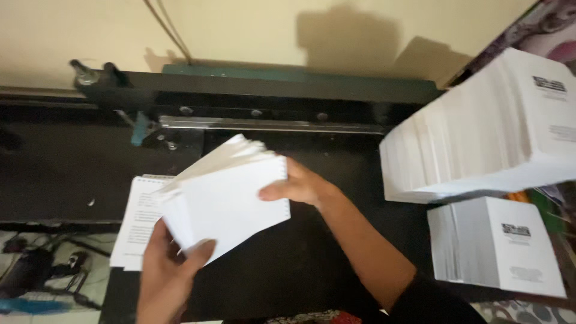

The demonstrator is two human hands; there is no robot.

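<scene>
White paper sheets in a loose fanned stack (228, 198), perforated with small holes along one edge, are held in the air above a black work surface (72, 174) in the head view. The stack is gripped at its lower corner by the left hand (165, 270), whose thumb is pressed on the top sheet while the fingers are curled underneath. The right-hand edge of the stack is pinched by the right hand (297, 183), thumb on top, fingers closed behind the sheets. The upper sheets are splayed apart toward the back.

A printed white sheet (137, 225) is seen lying flat on the black work surface, just below and to the left of the held stack, partly covered by it. A black punching machine with a long metal bar (270, 114) is set along the back of the surface, against a cream wall (252, 27) on which shadows are cast. Two tall piles of printed white paper are noted at the right: a large upper pile (480, 126) and a smaller lower pile (495, 246). Dark cables on a patterned floor (42, 270) are visible at lower left.
</scene>
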